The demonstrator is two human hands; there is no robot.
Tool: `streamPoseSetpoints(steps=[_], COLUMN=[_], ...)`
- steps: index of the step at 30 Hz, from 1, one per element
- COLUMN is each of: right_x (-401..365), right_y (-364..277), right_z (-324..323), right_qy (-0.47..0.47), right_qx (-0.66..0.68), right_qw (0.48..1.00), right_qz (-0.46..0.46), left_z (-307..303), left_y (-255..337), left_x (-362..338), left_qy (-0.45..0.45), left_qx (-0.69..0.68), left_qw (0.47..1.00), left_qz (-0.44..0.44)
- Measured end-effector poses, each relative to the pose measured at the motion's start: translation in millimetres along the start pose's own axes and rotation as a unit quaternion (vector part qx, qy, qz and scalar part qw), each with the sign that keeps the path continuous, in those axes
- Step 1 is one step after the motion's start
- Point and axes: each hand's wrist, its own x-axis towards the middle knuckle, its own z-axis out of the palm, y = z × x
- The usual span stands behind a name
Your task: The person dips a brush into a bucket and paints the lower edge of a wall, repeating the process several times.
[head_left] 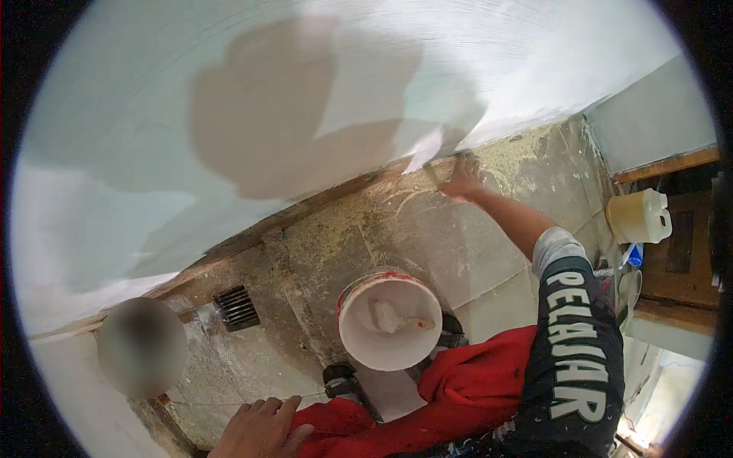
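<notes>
My right hand [463, 182] reaches out to the foot of the pale wall [305, 91], its fingers stretched over the dusty floor and partly in shade. Nothing shows in its grasp. At the lower edge, my left hand [259, 429] lies with fingers extended beside my red-clothed leg [336, 426]. A white bucket [357, 336] with a red-smeared rim stands on the floor between my feet. Inside it lies a whitish lump [388, 314] with a brownish piece next to it.
A floor grate [237, 308] lies left of the bucket, near the wall. On the right are a yellowish jerrycan [634, 217] and a brown wooden door or cabinet [679, 259]. Pale yellowish residue [519, 156] covers the floor along the wall. A blurred round patch hides the far left.
</notes>
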Motion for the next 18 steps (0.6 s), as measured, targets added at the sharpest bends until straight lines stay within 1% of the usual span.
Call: streamPoseSetpoints(steps=[4, 7, 9, 12, 16, 18], right_x=[0.8, -5.3, -9.4, -12.6, -25.7, -31.6], right_y=[-2.6, -9.6, -14.0, -18.6, -28.3, -37.3], right_z=[11.5, 11.2, 11.1, 16.5, 20.7, 22.2], right_qy=[0.022, 0.004, -0.008, 0.008, 0.002, -0.024], right_qx=[0.006, 0.0, -0.017, -0.024, -0.036, -0.016], right_qw=[1.0, 1.0, 0.999, 0.999, 0.997, 0.996], right_qz=[-0.016, -0.031, -0.035, -0.048, -0.068, -0.08], left_z=[-1.8, -3.6, -1.3, 0.0, 3.3, 4.5], left_y=[0.3, 0.4, -2.1, -2.3, -4.0, -5.9], left_x=[-1.0, -0.7, -1.6, -3.8, -6.9, -7.6], left_qy=[0.009, -0.007, 0.002, 0.009, 0.011, 0.01], left_qx=[0.003, 0.0, -0.001, -0.002, -0.002, -0.004], left_qw=[1.0, 1.0, 1.0, 1.0, 1.0, 1.0], left_qz=[-0.001, -0.006, 0.002, 0.01, 0.011, 0.01])
